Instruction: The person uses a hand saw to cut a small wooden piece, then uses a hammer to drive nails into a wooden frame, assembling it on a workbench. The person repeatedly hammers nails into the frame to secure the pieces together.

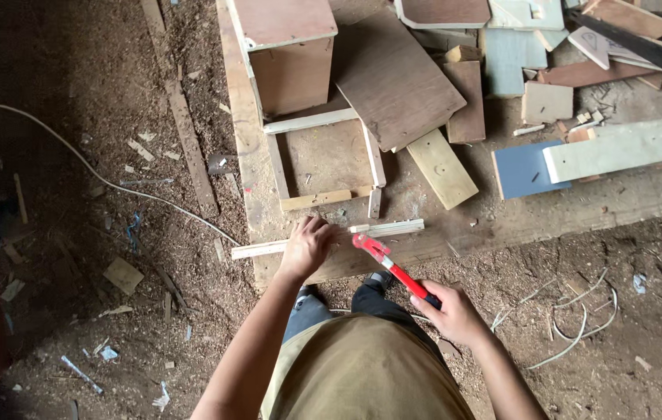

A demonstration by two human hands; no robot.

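Torso: olive apron or shirt fills 6 o'clock, cut off by the lower edge; shoes barely show beneath it.
Right hand (455, 313): at 5 o'clock, grip closed around the dark end of a red-handled hammer (389, 267); the handle's tail is hidden inside the fist.
Hammer head: red, resting at or just over the strip near centre; whether it touches cannot be told.
Left hand (307, 245): just left of centre, fingers pressed together down on a thin pale wood strip (389, 229), covering its middle.
Strip: lies crosswise on the near edge of the bench (502, 218), its left end overhanging.
Open wooden frame (323, 159): at 12 o'clock, partly covered by a brown box (288, 50).
Offcuts: piled from 12 to 2 o'clock, several cut off by the top edge.
Floor (97, 233): sawdust; the 9 o'clock side is too dark to read.
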